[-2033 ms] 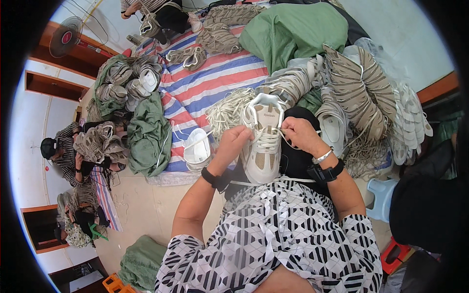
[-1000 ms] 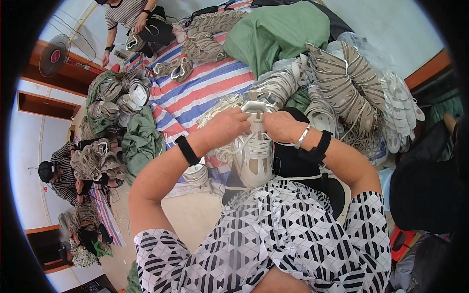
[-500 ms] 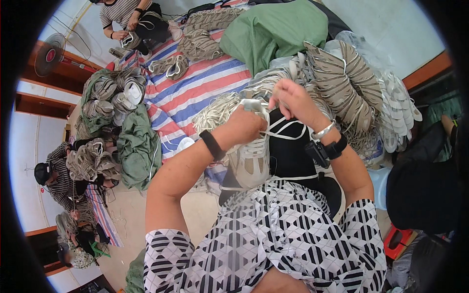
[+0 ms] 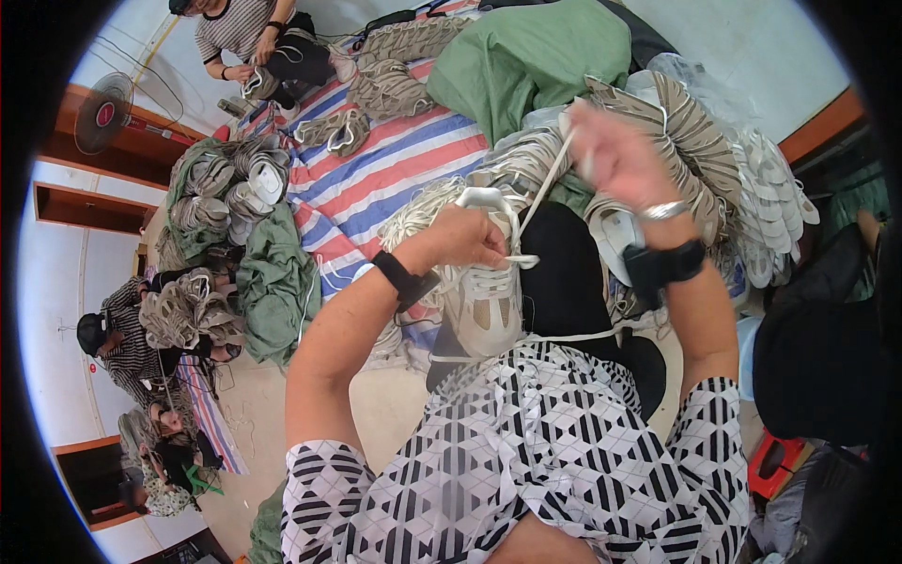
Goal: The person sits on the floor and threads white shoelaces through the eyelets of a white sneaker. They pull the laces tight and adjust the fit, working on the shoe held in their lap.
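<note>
Pulling the white cord shoelace (image 4: 543, 183) taut, the right hand (image 4: 615, 155) has risen, pinching it, while the left hand (image 4: 467, 237) pinches the pale beige mesh sneaker (image 4: 484, 296).

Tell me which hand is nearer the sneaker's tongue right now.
Left. The left hand rests on the light sneaker at its tongue; the right hand is raised up and away, pulling the white lace taut.

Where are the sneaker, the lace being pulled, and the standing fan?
Sneaker (image 4: 484, 305): head view, on its pale tongue and upper.
Lace (image 4: 543, 183): head view, mid-strand, taut below the right hand.
Standing fan (image 4: 103, 113): head view, on its round guard.
</note>
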Tool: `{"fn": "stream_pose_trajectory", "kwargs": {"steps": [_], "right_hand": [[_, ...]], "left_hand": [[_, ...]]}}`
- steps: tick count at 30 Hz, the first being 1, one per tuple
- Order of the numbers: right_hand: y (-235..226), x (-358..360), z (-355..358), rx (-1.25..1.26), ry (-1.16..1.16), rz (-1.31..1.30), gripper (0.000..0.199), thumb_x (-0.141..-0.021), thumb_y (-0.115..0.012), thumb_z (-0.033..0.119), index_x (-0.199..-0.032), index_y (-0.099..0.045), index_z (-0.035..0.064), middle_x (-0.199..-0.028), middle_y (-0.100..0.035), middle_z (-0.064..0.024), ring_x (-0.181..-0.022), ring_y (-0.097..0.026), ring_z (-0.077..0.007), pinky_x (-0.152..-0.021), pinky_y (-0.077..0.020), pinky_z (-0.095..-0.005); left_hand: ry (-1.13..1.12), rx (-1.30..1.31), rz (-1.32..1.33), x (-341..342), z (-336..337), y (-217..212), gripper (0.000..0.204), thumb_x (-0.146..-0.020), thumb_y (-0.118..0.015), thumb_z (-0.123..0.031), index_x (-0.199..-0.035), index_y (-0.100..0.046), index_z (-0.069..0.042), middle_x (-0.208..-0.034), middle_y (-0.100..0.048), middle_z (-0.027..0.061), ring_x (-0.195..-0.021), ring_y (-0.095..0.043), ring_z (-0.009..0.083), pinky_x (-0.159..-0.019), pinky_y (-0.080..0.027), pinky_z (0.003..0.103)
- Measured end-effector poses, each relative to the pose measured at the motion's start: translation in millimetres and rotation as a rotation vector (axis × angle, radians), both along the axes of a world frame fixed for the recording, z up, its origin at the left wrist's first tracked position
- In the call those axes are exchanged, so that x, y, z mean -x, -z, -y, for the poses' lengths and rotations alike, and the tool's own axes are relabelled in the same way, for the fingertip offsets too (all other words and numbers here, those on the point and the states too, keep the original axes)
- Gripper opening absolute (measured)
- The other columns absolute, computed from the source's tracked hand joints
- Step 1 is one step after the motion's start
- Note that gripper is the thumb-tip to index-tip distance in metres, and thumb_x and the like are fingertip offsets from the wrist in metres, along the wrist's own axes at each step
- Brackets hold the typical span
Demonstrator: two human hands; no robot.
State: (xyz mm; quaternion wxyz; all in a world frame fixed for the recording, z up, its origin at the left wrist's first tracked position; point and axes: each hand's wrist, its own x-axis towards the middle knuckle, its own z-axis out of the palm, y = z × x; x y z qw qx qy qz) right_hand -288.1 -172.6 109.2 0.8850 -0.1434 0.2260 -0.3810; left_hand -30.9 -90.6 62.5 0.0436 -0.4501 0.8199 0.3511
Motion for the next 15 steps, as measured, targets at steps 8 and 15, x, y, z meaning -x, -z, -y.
{"fn": "stream_pose_trajectory", "kwargs": {"steps": [8, 15], "right_hand": [[-113.3, 91.5, -23.9, 0.670, 0.230, 0.208, 0.022, -0.096, -0.052, 0.017, -0.109, -0.054, -0.0007, -0.066, -0.045, 0.0000, -0.047, -0.037, -0.0044, -0.043, -0.0291, -0.0171], [31.0, 98.3, 1.4, 1.514, 0.410, -1.701, 0.020, -0.092, -0.053, 0.015, -0.106, -0.061, 0.0046, -0.083, -0.061, -0.0079, -0.069, -0.062, -0.0164, -0.061, -0.0492, -0.0325]], "left_hand": [[-0.296, 0.476, -0.137, 17.0, -24.5, 20.1, 0.019, -0.075, -0.073, -0.032, -0.085, -0.069, -0.016, -0.077, -0.063, 0.0031, -0.084, -0.059, 0.0248, -0.074, -0.039, 0.039], [-0.067, 0.453, -0.193, -57.2, -22.0, -11.4, 0.022, -0.073, -0.070, -0.013, -0.093, -0.063, -0.012, -0.096, -0.057, 0.0075, -0.097, -0.053, 0.0298, -0.082, -0.045, 0.041]]}}
